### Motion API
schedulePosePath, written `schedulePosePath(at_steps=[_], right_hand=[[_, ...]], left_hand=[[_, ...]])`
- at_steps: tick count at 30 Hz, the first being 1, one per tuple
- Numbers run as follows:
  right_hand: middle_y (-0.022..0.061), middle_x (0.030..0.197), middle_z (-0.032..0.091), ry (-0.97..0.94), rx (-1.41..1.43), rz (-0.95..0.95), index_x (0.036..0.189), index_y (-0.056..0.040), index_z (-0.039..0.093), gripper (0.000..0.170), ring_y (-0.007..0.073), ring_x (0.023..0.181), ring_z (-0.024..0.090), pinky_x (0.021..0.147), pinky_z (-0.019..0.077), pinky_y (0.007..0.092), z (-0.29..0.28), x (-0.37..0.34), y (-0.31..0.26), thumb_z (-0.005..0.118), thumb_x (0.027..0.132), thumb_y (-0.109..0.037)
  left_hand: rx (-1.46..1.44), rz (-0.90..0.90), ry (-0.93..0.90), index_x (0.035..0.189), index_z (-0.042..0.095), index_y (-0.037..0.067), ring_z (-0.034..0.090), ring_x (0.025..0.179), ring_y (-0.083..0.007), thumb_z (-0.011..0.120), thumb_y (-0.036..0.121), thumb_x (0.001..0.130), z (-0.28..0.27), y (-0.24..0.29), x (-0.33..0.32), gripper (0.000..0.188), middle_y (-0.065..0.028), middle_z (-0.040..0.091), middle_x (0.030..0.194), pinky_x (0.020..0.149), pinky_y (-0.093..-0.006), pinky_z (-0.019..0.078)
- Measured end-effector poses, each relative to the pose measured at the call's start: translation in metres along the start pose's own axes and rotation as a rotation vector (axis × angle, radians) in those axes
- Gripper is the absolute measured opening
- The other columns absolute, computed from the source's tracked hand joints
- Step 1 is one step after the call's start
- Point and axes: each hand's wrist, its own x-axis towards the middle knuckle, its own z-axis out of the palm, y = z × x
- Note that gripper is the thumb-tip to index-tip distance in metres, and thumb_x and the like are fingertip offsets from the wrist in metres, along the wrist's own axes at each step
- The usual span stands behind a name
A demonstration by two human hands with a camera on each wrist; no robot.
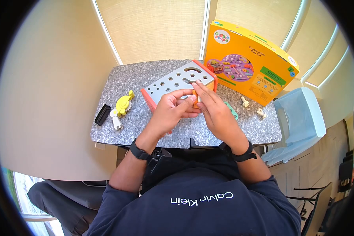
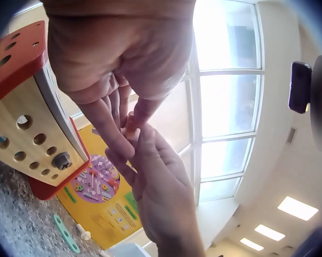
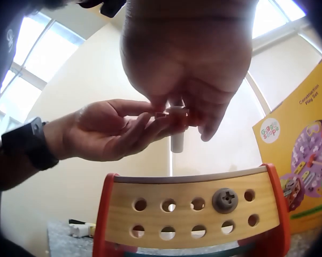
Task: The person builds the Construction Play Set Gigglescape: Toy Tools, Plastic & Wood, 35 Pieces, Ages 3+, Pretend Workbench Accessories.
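Both hands meet above the near edge of a toy workbench [image 1: 170,83] with a grey holed top, red ends and wooden sides. My left hand [image 1: 172,110] pinches a small orange piece [image 1: 195,97] between thumb and fingers. Fingers of my right hand [image 1: 217,112] grip a pale bolt [image 3: 177,142], whose shaft points down through the orange piece in the right wrist view. Much of both parts is hidden by the fingers. A grey cross-slotted screw [image 3: 225,200] sits in one hole of the bench's wooden side.
A yellow toy saw [image 1: 123,104], a white pronged piece [image 1: 117,122] and a black oblong item [image 1: 102,115] lie at left. To the right are a green holed strip [image 1: 232,111] and two cream bolts [image 1: 245,102]. An orange-yellow box [image 1: 249,59] stands behind, beside a pale blue bin [image 1: 303,114].
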Motion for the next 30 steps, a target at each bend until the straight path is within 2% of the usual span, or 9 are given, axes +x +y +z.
schedulePosePath(at_steps=[2,7,12,15,18,21,25,27,30], right_hand=[[0.0232,0.140,0.059,-0.041,0.061,0.032,0.140,-0.0010,0.058,0.042,0.0359,0.128,0.063,0.103,0.0551,0.0406,-0.007,0.000,0.002,0.064,0.099,-0.006],[0.0131,0.113,0.064,-0.132,0.510,0.392,0.125,-0.0013,0.066,0.035,0.0242,0.108,0.071,0.091,0.0593,0.0351,-0.019,-0.003,0.013,0.077,0.092,-0.003],[0.0100,0.109,0.067,-0.239,0.706,0.436,0.116,-0.0023,0.068,0.029,0.0208,0.104,0.071,0.086,0.0596,0.0336,-0.006,-0.016,0.041,0.079,0.090,-0.003],[0.0108,0.107,0.068,-0.344,0.586,0.290,0.115,-0.0037,0.068,0.028,0.0235,0.100,0.072,0.085,0.0583,0.0351,0.002,-0.020,0.052,0.079,0.090,-0.004],[0.0121,0.109,0.068,-0.427,0.456,0.215,0.116,-0.0036,0.069,0.028,0.0257,0.099,0.072,0.088,0.0581,0.0358,0.010,-0.024,0.055,0.077,0.090,-0.002],[0.0126,0.111,0.068,-0.418,0.457,0.223,0.118,-0.0027,0.069,0.029,0.0261,0.101,0.072,0.091,0.0589,0.0362,0.016,-0.023,0.056,0.075,0.090,0.000],[0.0138,0.107,0.067,-0.355,0.485,0.189,0.118,-0.0052,0.068,0.027,0.0306,0.098,0.070,0.086,0.0564,0.0385,0.022,-0.023,0.058,0.074,0.092,-0.005],[0.0138,0.108,0.067,-0.356,0.486,0.199,0.119,-0.0055,0.068,0.027,0.0308,0.098,0.070,0.086,0.0563,0.0386,0.023,-0.021,0.056,0.074,0.092,-0.004],[0.0142,0.108,0.067,-0.372,0.472,0.216,0.118,-0.0052,0.068,0.027,0.0314,0.098,0.070,0.085,0.0564,0.0390,0.023,-0.017,0.052,0.074,0.092,-0.005]], left_hand=[[0.056,0.039,-0.013,0.140,0.059,-0.004,0.077,0.099,-0.0202,0.064,0.022,0.107,0.001,-0.002,-0.001,0.042,-0.0166,0.075,0.110,0.085,-0.0310,0.0641],[0.220,0.082,-0.061,0.138,0.062,-0.002,0.076,0.097,-0.0168,0.066,0.020,0.106,0.006,0.000,-0.010,0.039,-0.0136,0.077,0.111,0.082,-0.0282,0.0624],[0.602,-0.022,-0.005,0.126,0.073,0.001,0.075,0.094,-0.0113,0.069,0.023,0.104,0.000,0.033,-0.020,0.031,-0.0089,0.079,0.099,0.075,-0.0270,0.0591],[0.697,0.206,0.172,0.118,0.077,0.002,0.076,0.089,-0.0171,0.073,0.030,0.100,-0.026,0.038,-0.011,0.033,-0.0094,0.080,0.093,0.073,-0.0311,0.0580],[1.296,0.412,0.280,0.123,0.074,0.002,0.073,0.101,-0.0381,0.073,0.041,0.096,-0.058,0.040,0.005,0.047,-0.0193,0.077,0.114,0.082,-0.0422,0.0590],[1.524,0.455,0.305,0.129,0.071,0.003,0.071,0.110,-0.0384,0.071,0.044,0.096,-0.088,0.023,0.024,0.052,-0.0210,0.074,0.123,0.092,-0.0466,0.0564],[1.537,0.343,0.278,0.130,0.068,0.003,0.070,0.108,-0.0409,0.063,0.057,0.098,-0.100,0.009,0.040,0.063,-0.0246,0.074,0.115,0.094,-0.0480,0.0549],[1.345,-0.010,0.212,0.127,0.067,0.001,0.069,0.108,-0.0440,0.057,0.063,0.099,-0.088,0.018,0.039,0.069,-0.0267,0.072,0.116,0.095,-0.0503,0.0541],[1.398,0.029,0.233,0.126,0.067,0.001,0.069,0.107,-0.0436,0.058,0.060,0.100,-0.092,0.011,0.043,0.065,-0.0269,0.072,0.113,0.093,-0.0487,0.0537]])
